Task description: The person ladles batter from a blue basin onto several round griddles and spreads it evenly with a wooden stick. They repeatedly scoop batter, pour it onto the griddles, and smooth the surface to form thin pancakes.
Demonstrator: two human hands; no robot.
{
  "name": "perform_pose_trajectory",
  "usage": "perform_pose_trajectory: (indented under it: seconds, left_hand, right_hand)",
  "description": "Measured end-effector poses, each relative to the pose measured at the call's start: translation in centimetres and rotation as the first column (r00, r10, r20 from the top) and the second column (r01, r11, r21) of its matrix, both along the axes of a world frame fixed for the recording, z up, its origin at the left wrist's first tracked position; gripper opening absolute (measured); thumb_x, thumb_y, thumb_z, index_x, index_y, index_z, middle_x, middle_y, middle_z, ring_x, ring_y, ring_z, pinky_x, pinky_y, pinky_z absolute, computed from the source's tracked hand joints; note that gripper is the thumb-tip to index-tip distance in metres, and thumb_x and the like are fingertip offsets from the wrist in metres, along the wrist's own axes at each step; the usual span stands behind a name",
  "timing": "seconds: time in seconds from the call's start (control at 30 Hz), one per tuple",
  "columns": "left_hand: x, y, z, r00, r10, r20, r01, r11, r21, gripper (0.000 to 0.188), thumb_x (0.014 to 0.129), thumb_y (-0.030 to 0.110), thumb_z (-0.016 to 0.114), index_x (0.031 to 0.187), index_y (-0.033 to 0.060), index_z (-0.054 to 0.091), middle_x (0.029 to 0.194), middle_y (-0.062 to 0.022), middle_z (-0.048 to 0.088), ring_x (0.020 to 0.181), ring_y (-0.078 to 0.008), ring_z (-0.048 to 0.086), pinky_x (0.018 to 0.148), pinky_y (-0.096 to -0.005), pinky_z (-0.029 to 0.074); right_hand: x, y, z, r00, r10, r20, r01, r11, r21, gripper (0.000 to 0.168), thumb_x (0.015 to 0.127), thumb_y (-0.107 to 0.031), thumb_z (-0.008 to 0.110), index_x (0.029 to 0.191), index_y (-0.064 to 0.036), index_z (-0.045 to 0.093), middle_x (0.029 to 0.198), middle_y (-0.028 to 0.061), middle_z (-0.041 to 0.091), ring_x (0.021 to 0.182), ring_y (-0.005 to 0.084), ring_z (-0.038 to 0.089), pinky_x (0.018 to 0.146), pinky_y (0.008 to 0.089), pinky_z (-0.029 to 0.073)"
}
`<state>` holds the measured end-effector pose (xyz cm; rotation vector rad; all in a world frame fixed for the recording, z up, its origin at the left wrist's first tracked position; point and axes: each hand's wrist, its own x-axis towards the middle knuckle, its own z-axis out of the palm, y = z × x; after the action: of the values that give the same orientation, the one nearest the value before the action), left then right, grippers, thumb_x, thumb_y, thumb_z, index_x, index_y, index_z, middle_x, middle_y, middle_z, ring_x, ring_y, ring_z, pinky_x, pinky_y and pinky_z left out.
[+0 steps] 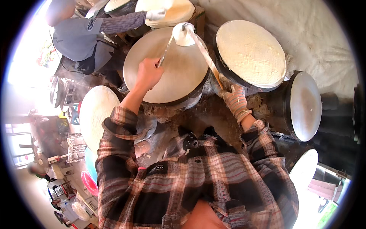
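Note:
A round griddle [171, 83] with a pale, brownish surface lies in front of me. My bare left hand [149, 73] is closed on the handle of a metal ladle [165, 51], whose bowl end is at a patch of white batter [183, 35] near the griddle's far edge. My right hand [233, 96], in a striped, batter-smeared glove, holds a long wooden stick [208, 60]. The stick's far end reaches the same batter and is coated white. What the ladle's bowl holds cannot be told.
Another griddle at the right bears a thin pale sheet [251, 53]. A bare griddle [306, 106] stands farther right. A pale-covered round [98, 117] is at my left. At the upper left a co-worker [77, 37] reaches a gloved hand over stacked round sheets [177, 14].

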<state>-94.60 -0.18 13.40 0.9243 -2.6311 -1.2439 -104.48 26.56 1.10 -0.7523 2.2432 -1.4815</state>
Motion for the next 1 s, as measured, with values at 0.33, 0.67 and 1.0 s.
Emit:
perform_pose_trajectory:
  seconds: [0.33, 0.67, 1.0]
  left_hand:
    - [-0.4, -2.0, -0.5, 0.988, -0.147, 0.04, 0.152, 0.931, -0.333, 0.01, 0.067, 0.005, 0.051, 0.07, -0.0042, 0.054, 0.068, -0.0237, 0.056, 0.067, -0.0419, 0.054, 0.06, -0.0435, 0.044]
    - [0.7, -5.0, -1.1, 0.948, -0.234, 0.215, 0.318, 0.733, -0.601, 0.02, 0.07, 0.006, 0.053, 0.086, -0.0045, 0.055, 0.078, -0.0222, 0.061, 0.075, -0.0384, 0.06, 0.067, -0.0443, 0.049]
    - [3.7, -11.7, 1.9, 0.982, -0.189, 0.033, 0.153, 0.673, -0.723, 0.025, 0.072, 0.009, 0.052, 0.096, 0.0002, 0.052, 0.077, -0.0214, 0.061, 0.074, -0.0383, 0.06, 0.065, -0.0457, 0.049]
  right_hand:
    - [1.5, -3.1, 1.1, 0.995, -0.082, 0.051, 0.067, 0.968, 0.241, 0.047, 0.073, 0.0, 0.063, 0.119, -0.001, 0.053, 0.109, 0.0095, 0.061, 0.095, 0.0112, 0.056, 0.08, 0.0256, 0.045]
    - [4.1, -5.8, 1.5, 0.99, -0.125, -0.059, 0.139, 0.911, 0.389, 0.045, 0.073, -0.003, 0.06, 0.117, -0.005, 0.056, 0.095, 0.0128, 0.065, 0.079, 0.013, 0.059, 0.072, 0.0257, 0.047]
    - [5.5, -8.8, -0.3, 0.799, -0.331, 0.501, 0.458, 0.876, -0.153, 0.048, 0.067, 0.008, 0.06, 0.114, 0.005, 0.055, 0.084, 0.0063, 0.063, 0.068, 0.0107, 0.057, 0.064, 0.0216, 0.047]
